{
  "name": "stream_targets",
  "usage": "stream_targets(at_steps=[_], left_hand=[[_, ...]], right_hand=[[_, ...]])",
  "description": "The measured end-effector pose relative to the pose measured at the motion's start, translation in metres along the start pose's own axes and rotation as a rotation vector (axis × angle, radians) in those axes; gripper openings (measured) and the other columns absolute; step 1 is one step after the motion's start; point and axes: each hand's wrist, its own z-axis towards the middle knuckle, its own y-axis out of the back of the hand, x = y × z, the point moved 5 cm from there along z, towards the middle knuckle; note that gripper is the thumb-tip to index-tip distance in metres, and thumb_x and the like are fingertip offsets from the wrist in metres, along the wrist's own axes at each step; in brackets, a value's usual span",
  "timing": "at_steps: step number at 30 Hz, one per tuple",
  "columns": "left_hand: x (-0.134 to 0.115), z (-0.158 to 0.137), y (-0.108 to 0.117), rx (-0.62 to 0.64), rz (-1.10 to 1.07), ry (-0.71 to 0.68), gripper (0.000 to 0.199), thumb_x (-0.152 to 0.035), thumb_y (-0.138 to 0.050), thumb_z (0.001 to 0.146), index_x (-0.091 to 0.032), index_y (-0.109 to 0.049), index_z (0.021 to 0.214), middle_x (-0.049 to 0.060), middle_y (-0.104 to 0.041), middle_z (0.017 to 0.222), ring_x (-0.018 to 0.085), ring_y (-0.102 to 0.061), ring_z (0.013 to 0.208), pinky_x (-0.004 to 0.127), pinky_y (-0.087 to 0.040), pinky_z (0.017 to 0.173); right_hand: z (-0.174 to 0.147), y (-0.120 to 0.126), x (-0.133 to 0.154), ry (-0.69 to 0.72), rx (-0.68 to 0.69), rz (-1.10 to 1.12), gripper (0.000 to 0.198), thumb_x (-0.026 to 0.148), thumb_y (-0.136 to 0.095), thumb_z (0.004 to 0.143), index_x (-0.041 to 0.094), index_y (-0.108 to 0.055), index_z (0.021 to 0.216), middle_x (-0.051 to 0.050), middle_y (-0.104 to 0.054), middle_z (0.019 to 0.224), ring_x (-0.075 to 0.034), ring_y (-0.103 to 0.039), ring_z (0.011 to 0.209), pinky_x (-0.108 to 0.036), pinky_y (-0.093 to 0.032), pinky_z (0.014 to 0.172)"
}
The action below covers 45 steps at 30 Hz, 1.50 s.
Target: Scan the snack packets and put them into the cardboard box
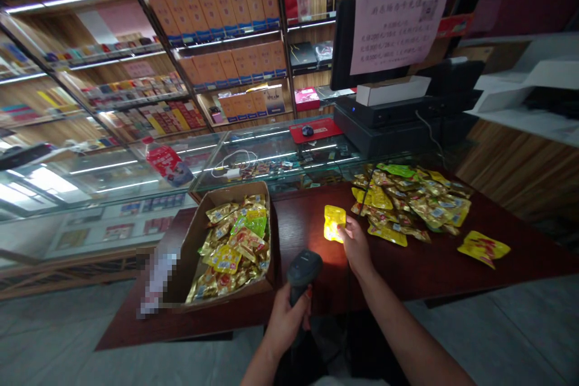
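Observation:
My left hand (289, 313) is wrapped round the handle of a dark barcode scanner (304, 266), whose head points toward the table's middle. Between the fingers of my right hand (356, 242) is a small yellow snack packet (333, 223), brightly lit by the scanner's light. To the left stands an open cardboard box (190, 241) with several gold, yellow and green packets in it. A heap of similar packets (407, 199) lies to the right of my right hand. One yellow packet (484, 248) rests apart, farther right.
The dark red table (312, 196) abuts a glass display counter (271, 139). Behind it are a cash drawer (375, 123), a monitor (344, 42) with a paper sign, a mouse (307, 131) on a red mat and a bottle (165, 163). Stocked shelves (226, 42) line the wall.

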Motion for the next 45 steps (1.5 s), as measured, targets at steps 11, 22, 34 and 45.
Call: stream_targets(at_steps=[11, 22, 34, 45], left_hand=[[0.004, 0.002, 0.002, 0.028, -0.058, -0.012, 0.047, -0.06, -0.071, 0.079, -0.015, -0.062, 0.087, -0.005, -0.057, 0.055, 0.009, -0.049, 0.035, 0.02, -0.039, 0.037], [0.0, 0.003, 0.001, 0.012, -0.069, -0.033, 0.045, -0.059, -0.072, 0.078, -0.016, -0.06, 0.084, -0.005, -0.055, 0.052, 0.009, -0.048, 0.034, 0.019, -0.037, 0.037], [-0.004, 0.004, -0.001, 0.015, -0.063, -0.011, 0.043, -0.055, -0.072, 0.078, -0.014, -0.063, 0.09, -0.005, -0.057, 0.053, 0.009, -0.049, 0.034, 0.019, -0.036, 0.037], [-0.004, 0.004, -0.001, 0.005, -0.074, -0.009, 0.041, -0.056, -0.072, 0.078, -0.017, -0.06, 0.081, -0.006, -0.055, 0.052, 0.009, -0.048, 0.034, 0.019, -0.036, 0.036]], right_hand=[[-0.003, -0.005, 0.003, -0.006, 0.034, 0.024, 0.047, 0.046, -0.077, 0.073, 0.024, -0.064, 0.112, -0.009, -0.077, 0.109, -0.032, -0.073, 0.103, -0.048, -0.059, 0.09], [-0.003, -0.006, 0.002, -0.023, 0.05, 0.018, 0.048, 0.046, -0.079, 0.071, 0.025, -0.065, 0.111, -0.009, -0.078, 0.106, -0.033, -0.073, 0.102, -0.049, -0.059, 0.089], [-0.004, -0.006, 0.001, -0.001, 0.034, -0.02, 0.047, 0.051, -0.077, 0.072, 0.026, -0.064, 0.11, -0.008, -0.077, 0.108, -0.031, -0.073, 0.1, -0.046, -0.06, 0.086], [-0.008, -0.009, 0.002, 0.013, 0.066, -0.058, 0.046, 0.051, -0.076, 0.072, 0.027, -0.062, 0.109, -0.008, -0.077, 0.108, -0.031, -0.073, 0.101, -0.046, -0.061, 0.086]])
